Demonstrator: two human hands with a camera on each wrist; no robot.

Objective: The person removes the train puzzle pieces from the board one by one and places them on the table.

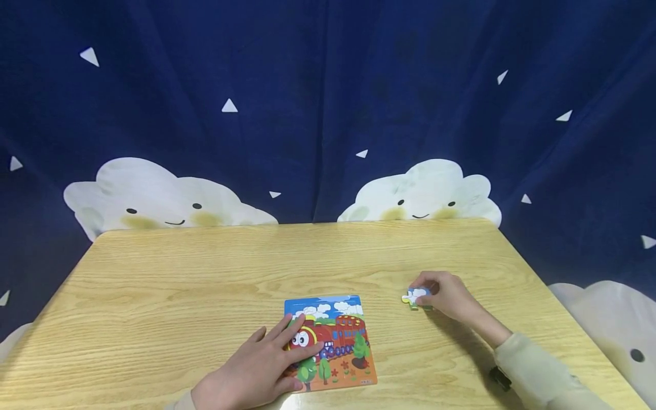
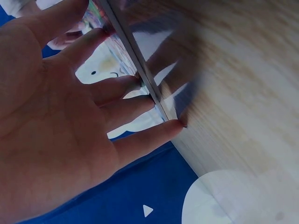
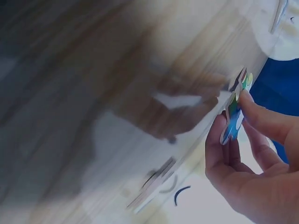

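My left hand [image 1: 256, 367] rests with spread fingers on the left part of a square jigsaw puzzle [image 1: 353, 364]. Its picture shows a red train with eyes, green trees and clouds in a blue sky. Seen from the left wrist, the fingers [image 2: 126, 109] reach along the thin edge of the puzzle [image 2: 128, 44]. To the right of the puzzle, my right hand [image 1: 448, 296] pinches a jigsaw piece [image 1: 417, 294] with blue, white, yellow and green print. The right wrist view has this piece [image 3: 233, 119] between thumb and fingers, close over the tabletop; the fingers cover part of it.
Both hands work over a light wooden table [image 1: 195, 273] with a glossy top. Behind its far edge hangs a dark blue curtain [image 1: 287, 74] printed with white triangles and smiling clouds.
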